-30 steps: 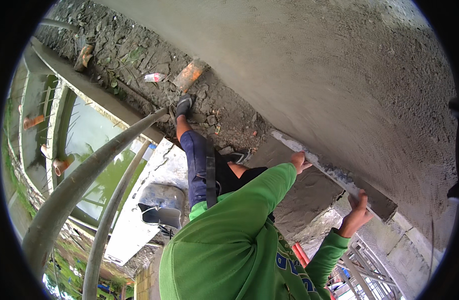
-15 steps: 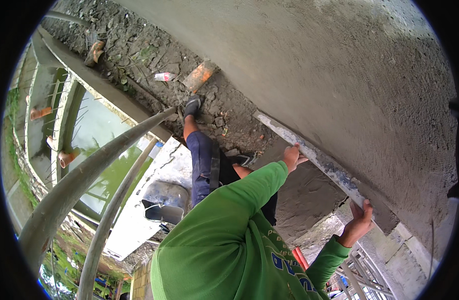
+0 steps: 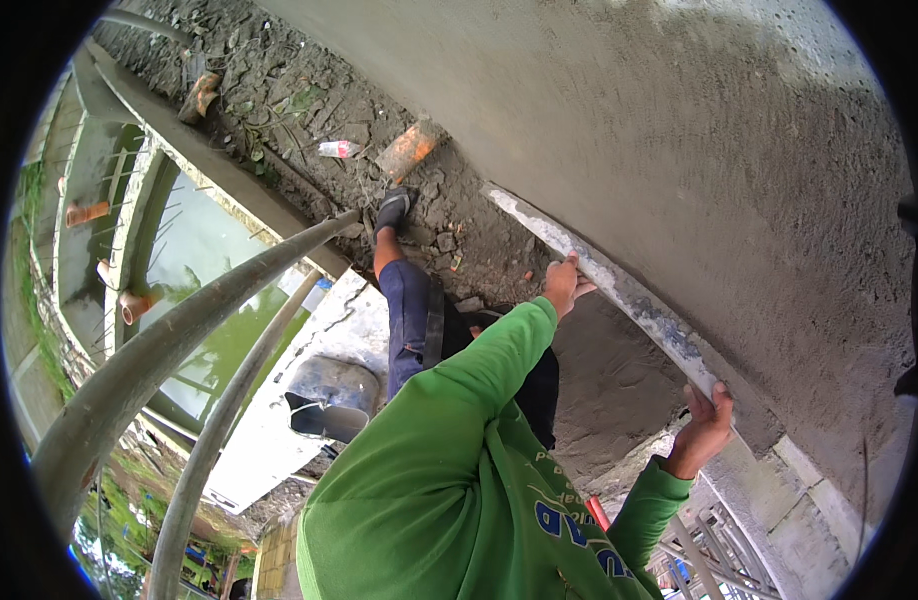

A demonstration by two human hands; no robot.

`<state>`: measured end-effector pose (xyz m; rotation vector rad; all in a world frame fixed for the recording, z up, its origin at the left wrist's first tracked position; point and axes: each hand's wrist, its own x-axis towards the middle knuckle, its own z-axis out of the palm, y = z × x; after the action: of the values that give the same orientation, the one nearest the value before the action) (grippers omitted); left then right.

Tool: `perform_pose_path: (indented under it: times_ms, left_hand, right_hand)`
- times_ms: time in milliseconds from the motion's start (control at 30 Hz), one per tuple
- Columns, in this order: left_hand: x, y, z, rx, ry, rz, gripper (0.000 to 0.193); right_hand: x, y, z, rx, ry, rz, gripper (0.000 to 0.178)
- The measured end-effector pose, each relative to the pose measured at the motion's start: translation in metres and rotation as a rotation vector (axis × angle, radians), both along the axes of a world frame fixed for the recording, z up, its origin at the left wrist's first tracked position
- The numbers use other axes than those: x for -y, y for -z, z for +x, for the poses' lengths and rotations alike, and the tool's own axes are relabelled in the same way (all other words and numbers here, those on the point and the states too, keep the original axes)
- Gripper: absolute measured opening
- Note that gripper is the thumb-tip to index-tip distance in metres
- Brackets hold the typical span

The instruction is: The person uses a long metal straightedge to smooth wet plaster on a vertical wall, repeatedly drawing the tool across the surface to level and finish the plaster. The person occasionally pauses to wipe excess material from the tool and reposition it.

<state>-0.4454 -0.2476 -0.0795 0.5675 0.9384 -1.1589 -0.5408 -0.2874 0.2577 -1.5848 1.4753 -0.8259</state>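
A long, narrow straightedge (image 3: 629,295), smeared with grey mortar, lies slantwise against the freshly plastered wall (image 3: 679,180). My left hand (image 3: 562,285) grips its lower edge near the middle, thumb up on the face and fingers tucked beneath. Near the other end, my right hand (image 3: 706,430) is closed around the bar, with the fingers partly hidden. Both arms are in green sleeves. Below the bar, a patch of smooth grey mortar (image 3: 619,380) spreads beside my legs.
Rubble ground holds a plastic bottle (image 3: 339,149) and an orange-stained cylindrical piece (image 3: 409,150). A cut-open dark container (image 3: 331,398) sits on the pale ledge (image 3: 269,440) to the left. Bamboo poles (image 3: 199,320) slant past there, above a pool of greenish water (image 3: 204,250).
The straightedge has shifted up and to the left along the wall, with both hands moving along on it. My grip stays the same, and the view has tilted slightly.
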Motion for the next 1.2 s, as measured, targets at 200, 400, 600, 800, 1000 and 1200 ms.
perform_pose_path:
  times_ms: [200, 400, 600, 800, 1000, 1200]
  left_hand:
    - [0.050, -0.035, -0.083, -0.216, 0.121, -0.116, 0.037]
    - [0.049, -0.012, -0.056, -0.120, 0.066, -0.103, 0.035]
    - [-0.030, -0.009, 0.046, 0.122, -0.017, 0.117, 0.045]
    - [-0.080, -0.029, 0.052, 0.158, 0.392, -0.111, 0.054]
    - [-0.177, -0.013, 0.158, 0.528, 0.687, 0.172, 0.039]
    - [-0.261, -0.085, 0.329, 0.827, -0.090, 0.738, 0.033]
  right_hand:
    - [0.008, -0.025, -0.023, -0.115, -0.037, -0.167, 0.032]
    - [-0.002, 0.000, 0.002, -0.020, -0.017, -0.128, 0.029]
    - [-0.022, 0.015, 0.025, 0.151, 0.002, 0.068, 0.028]
    - [-0.022, -0.006, -0.003, 0.157, -0.005, 0.069, 0.032]
    - [-0.059, 0.018, -0.018, 0.027, -0.015, 0.043, 0.020]
    - [-0.104, 0.051, -0.024, 0.074, 0.281, -0.094, 0.016]
